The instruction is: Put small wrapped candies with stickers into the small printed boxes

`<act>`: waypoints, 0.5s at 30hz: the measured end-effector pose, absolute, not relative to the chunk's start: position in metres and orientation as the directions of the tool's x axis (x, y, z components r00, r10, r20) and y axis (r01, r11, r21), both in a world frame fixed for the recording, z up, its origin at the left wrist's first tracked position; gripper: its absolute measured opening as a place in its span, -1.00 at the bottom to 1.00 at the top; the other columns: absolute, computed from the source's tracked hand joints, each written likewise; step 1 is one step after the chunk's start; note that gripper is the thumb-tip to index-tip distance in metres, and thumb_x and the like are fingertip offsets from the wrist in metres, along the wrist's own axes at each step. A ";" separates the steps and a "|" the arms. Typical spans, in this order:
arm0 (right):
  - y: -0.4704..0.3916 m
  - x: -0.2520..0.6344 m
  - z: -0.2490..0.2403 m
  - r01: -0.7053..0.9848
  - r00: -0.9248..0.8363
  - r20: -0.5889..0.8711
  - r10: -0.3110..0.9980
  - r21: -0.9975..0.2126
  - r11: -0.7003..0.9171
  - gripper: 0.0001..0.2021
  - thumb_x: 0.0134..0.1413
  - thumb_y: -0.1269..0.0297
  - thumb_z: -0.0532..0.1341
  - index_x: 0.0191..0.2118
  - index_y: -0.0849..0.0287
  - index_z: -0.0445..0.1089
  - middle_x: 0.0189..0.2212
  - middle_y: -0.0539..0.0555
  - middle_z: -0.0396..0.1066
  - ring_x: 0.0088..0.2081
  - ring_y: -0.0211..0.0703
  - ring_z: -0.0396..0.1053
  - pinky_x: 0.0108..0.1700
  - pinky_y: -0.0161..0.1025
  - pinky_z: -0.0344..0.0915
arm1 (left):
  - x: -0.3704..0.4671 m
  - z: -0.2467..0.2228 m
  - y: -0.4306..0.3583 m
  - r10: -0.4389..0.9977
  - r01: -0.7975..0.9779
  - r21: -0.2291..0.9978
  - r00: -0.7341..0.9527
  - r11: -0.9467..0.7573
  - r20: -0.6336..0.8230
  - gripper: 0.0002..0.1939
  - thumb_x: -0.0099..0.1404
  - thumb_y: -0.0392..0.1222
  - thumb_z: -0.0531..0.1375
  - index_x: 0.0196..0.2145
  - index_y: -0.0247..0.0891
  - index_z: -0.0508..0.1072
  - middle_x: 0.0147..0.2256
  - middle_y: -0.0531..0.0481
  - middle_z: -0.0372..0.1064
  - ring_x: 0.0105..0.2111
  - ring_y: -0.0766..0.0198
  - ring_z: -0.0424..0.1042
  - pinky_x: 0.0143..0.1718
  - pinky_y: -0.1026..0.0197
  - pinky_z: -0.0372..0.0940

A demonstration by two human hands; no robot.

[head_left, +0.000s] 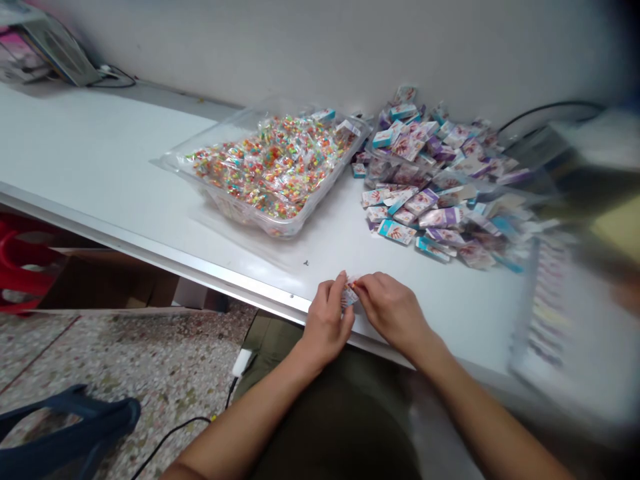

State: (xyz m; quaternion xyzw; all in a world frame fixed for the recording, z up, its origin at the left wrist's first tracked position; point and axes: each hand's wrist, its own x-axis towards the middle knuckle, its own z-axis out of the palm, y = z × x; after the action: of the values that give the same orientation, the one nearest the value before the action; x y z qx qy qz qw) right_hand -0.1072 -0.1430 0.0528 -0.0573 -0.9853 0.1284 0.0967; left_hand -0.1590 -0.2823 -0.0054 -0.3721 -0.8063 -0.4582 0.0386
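Near the table's front edge, my left hand (330,312) is closed around a small printed carton (349,295), held upright between thumb and fingers. My right hand (393,308) pinches at the carton's top. A speck of orange shows at its fingertips, like the contents of the bags in the tray; the fingers hide most of this small bag. Beyond my hands, a clear plastic tray (235,212) is heaped with small clear bags of coloured beads (270,163). Right of it lies a large pile of small cartons (440,193) in white, purple and blue.
A blurred clear box (575,333) stands at the right, with a blurred yellow shape (620,213) behind it. Below the table at left are an open cardboard box (115,280), a red stool (25,263) and a blue plastic stool (75,427). A black cable (165,437) runs along the floor.
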 end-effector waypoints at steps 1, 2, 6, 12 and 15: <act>-0.142 -0.108 0.054 0.079 -0.979 0.164 0.122 -0.248 0.965 -0.74 0.29 0.34 0.01 -0.31 0.19 0.42 -0.37 0.17 0.43 -0.30 -0.06 0.38 -0.28 -0.20 0.25 | -0.159 -0.006 -0.282 0.559 0.637 0.709 -0.722 0.304 0.408 -0.40 0.29 -0.36 0.09 0.25 -0.26 0.06 -0.05 -0.23 0.25 -0.11 0.14 0.38 -0.11 0.06 0.39; -0.140 -0.108 0.056 0.055 -0.984 0.149 0.095 -0.256 0.965 -0.75 0.28 0.35 0.02 -0.30 0.19 0.44 -0.36 0.18 0.44 -0.29 -0.06 0.38 -0.28 -0.20 0.26 | -0.159 -0.006 -0.282 0.555 0.639 0.706 -0.722 0.304 0.414 -0.41 0.28 -0.36 0.10 0.24 -0.28 0.07 -0.05 -0.24 0.26 -0.10 0.13 0.38 -0.11 0.07 0.39; -0.133 -0.106 0.063 -0.083 -0.994 0.095 -0.047 -0.433 0.897 -0.78 0.24 0.39 0.06 -0.15 0.13 0.45 -0.21 0.12 0.46 -0.17 -0.12 0.40 -0.15 -0.22 0.30 | -0.157 -0.008 -0.283 0.529 0.644 0.705 -0.725 0.296 0.440 -0.49 0.26 -0.37 0.11 0.16 -0.31 0.17 -0.07 -0.23 0.26 -0.13 0.15 0.39 -0.13 0.10 0.40; -0.144 -0.103 0.056 0.195 -0.925 0.192 0.328 -0.501 0.843 -0.81 0.14 0.24 0.18 -0.14 0.15 0.39 -0.20 0.15 0.44 -0.17 -0.03 0.39 -0.17 -0.14 0.31 | -0.154 -0.018 -0.280 0.460 0.657 0.703 -0.731 0.274 0.504 -0.51 0.26 -0.35 0.13 0.14 -0.25 0.20 -0.08 -0.19 0.25 -0.13 0.16 0.39 -0.14 0.11 0.40; -0.146 -0.106 0.048 0.287 -0.899 0.047 0.435 -0.687 0.667 -0.71 0.05 0.15 0.24 -0.12 0.16 0.40 -0.15 0.16 0.44 -0.20 -0.05 0.39 -0.19 -0.16 0.33 | -0.152 -0.024 -0.280 0.411 0.685 0.684 -0.715 0.252 0.565 -0.52 0.27 -0.36 0.13 0.14 -0.26 0.20 -0.07 -0.21 0.25 -0.09 0.15 0.38 -0.12 0.12 0.40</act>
State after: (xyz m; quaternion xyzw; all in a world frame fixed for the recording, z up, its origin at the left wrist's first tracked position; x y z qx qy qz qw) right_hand -0.1062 -0.1458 0.0480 -0.1992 -0.9071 0.3559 0.1041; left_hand -0.1521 -0.2797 -0.0242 -0.3516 -0.7793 -0.5004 0.1368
